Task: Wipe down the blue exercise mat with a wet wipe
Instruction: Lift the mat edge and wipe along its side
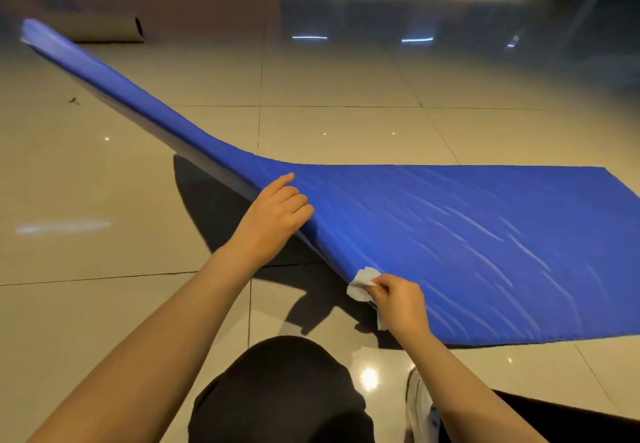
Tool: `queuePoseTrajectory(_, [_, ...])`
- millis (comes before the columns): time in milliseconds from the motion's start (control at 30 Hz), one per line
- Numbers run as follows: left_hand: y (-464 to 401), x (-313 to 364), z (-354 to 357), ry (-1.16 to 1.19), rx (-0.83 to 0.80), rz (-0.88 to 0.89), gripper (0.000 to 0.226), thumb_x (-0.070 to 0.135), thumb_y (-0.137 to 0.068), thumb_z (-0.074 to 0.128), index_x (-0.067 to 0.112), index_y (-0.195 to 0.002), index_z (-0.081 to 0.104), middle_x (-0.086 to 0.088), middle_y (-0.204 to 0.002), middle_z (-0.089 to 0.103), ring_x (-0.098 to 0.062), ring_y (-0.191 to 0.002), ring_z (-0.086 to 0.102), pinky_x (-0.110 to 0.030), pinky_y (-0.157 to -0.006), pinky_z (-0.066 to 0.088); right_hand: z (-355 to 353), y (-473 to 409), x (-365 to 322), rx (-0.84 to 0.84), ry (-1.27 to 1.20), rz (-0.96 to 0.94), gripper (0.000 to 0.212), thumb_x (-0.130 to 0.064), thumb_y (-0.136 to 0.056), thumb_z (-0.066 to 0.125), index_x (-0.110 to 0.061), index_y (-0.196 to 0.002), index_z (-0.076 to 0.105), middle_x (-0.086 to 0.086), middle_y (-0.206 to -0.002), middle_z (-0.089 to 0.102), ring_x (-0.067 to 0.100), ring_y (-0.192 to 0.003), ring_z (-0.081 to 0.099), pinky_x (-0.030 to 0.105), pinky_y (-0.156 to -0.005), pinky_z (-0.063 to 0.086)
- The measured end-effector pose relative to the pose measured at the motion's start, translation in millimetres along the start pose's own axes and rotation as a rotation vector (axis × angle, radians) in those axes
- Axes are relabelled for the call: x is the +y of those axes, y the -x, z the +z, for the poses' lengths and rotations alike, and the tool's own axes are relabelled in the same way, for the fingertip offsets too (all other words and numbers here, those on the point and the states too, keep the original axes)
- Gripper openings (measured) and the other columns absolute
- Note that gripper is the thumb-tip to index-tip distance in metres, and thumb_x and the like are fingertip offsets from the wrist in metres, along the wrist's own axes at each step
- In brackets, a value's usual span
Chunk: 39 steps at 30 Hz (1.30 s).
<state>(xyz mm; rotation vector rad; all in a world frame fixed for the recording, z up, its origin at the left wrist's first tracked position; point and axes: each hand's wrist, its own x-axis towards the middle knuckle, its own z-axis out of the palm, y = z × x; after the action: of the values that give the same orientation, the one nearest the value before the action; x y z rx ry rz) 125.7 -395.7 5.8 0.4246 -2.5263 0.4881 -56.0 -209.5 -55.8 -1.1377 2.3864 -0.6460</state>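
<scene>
Wiping the lifted near edge is the step now. The blue mat (467, 235) lies on the floor w/ its left part raised by the left hand (273, 214), gripping the edge. The wet wipe (362, 281) is pinched in the right hand (398, 299); it should be kept folded over the edge & slid w/ steady pressure.

A single wide-angle view from the person's head looks forward and down, close over both forearms, which reach in from the bottom edge. The tiled floor (138, 172) fills most of the frame, bending and blurring toward the top edge.
</scene>
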Motion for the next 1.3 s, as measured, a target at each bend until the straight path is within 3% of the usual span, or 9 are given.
queuePoseTrajectory(167, [7, 6, -11, 0.025, -0.003, 0.008, 0.025, -0.012, -0.084, 0.045, 0.004, -0.080, 0.064, -0.009, -0.077, 0.061, -0.028, -0.072, 0.059, -0.035, -0.121, 0.010, -16, -9, -6, 0.095, -0.324, 0.115, 0.017, -0.026, -0.093, 0.064, -0.013, -0.084, 0.071, 0.008, -0.082, 0.067, 0.027, -0.080, 0.060, 0.036, -0.067, 0.045])
queuePoseTrajectory(367, [17, 26, -22, 0.032, -0.050, -0.002, 0.021, -0.013, -0.073, 0.068, 0.006, -0.080, 0.064, -0.007, -0.078, 0.061, -0.025, -0.075, 0.060, -0.034, -0.121, 0.010, -63, -9, -62, 0.114, -0.510, -0.116, 0.018, -0.019, -0.094, 0.059, -0.023, -0.081, 0.071, -0.007, -0.064, 0.059, 0.005, -0.056, 0.048, 0.020, -0.053, 0.039])
queuePoseTrajectory(600, [16, 44, -31, -0.029, 0.036, 0.097, 0.017, -0.004, -0.086, 0.057, 0.007, -0.086, 0.070, -0.007, -0.085, 0.067, -0.025, -0.080, 0.064, -0.040, -0.116, 0.024, -120, -12, -169, 0.172, -0.166, -0.634, 0.017, -0.011, -0.092, 0.055, -0.007, -0.085, 0.070, 0.006, -0.073, 0.063, 0.022, -0.071, 0.053, 0.036, -0.064, 0.039])
queuePoseTrajectory(767, [7, 54, -27, -0.066, 0.038, 0.214, 0.016, 0.001, -0.085, 0.054, 0.008, -0.090, 0.068, -0.005, -0.085, 0.065, -0.023, -0.084, 0.059, -0.038, -0.120, 0.015, -126, -5, -241, -0.015, 0.037, -0.925, 0.020, -0.027, -0.097, 0.057, -0.014, -0.102, 0.072, 0.000, -0.089, 0.068, 0.020, -0.082, 0.058, 0.027, -0.067, 0.043])
queuePoseTrajectory(900, [1, 52, -27, -0.104, -0.061, 0.210, 0.033, -0.003, -0.091, 0.042, 0.010, -0.094, 0.072, -0.005, -0.089, 0.069, -0.023, -0.086, 0.066, -0.038, -0.118, 0.016, -105, 4, -268, -0.081, 0.315, -1.027, 0.038, -0.048, -0.092, 0.060, -0.018, -0.115, 0.062, -0.002, -0.102, 0.067, 0.015, -0.088, 0.059, 0.028, -0.075, 0.049])
queuePoseTrajectory(967, [3, 50, -28, -0.101, -0.080, 0.218, 0.047, -0.004, -0.093, 0.032, 0.012, -0.097, 0.075, -0.005, -0.096, 0.072, -0.023, -0.092, 0.068, -0.041, -0.111, 0.026, -94, 2, -276, 0.018, 0.405, -1.028, 0.029, -0.041, -0.095, 0.056, -0.016, -0.109, 0.057, 0.000, -0.096, 0.063, 0.016, -0.081, 0.054, 0.026, -0.064, 0.044])
queuePoseTrajectory(1067, [7, 45, -25, -0.078, -0.057, 0.207, 0.035, -0.001, -0.087, 0.050, 0.013, -0.107, 0.073, -0.006, -0.106, 0.072, -0.026, -0.106, 0.065, -0.042, -0.112, 0.033, -87, -9, -280, 0.008, 0.361, -0.968, 0.016, -0.028, -0.093, 0.056, -0.015, -0.102, 0.053, 0.002, -0.090, 0.057, 0.017, -0.077, 0.052, 0.023, -0.057, 0.035])
queuePoseTrajectory(1167, [28, 47, -41, 0.062, 0.126, -0.030, 0.025, 0.004, -0.092, 0.061, 0.008, -0.115, 0.071, -0.009, -0.112, 0.070, -0.028, -0.115, 0.058, -0.047, -0.106, 0.042, -95, -29, -273, -0.007, 0.328, -0.839, 0.015, -0.026, -0.088, 0.060, -0.017, -0.084, 0.049, 0.002, -0.080, 0.053, 0.023, -0.073, 0.049, 0.028, -0.054, 0.030])
queuePoseTrajectory(1300, [59, 40, -90, 0.282, 0.341, -0.669, 0.027, 0.023, -0.093, 0.057, 0.013, -0.113, 0.071, 0.001, -0.113, 0.068, -0.011, -0.107, 0.057, -0.036, -0.093, 0.048, -100, -47, -258, -0.037, 0.240, -0.750, 0.027, -0.023, -0.082, 0.064, -0.019, -0.063, 0.045, 0.000, -0.063, 0.047, 0.025, -0.066, 0.045, 0.028, -0.048, 0.027])
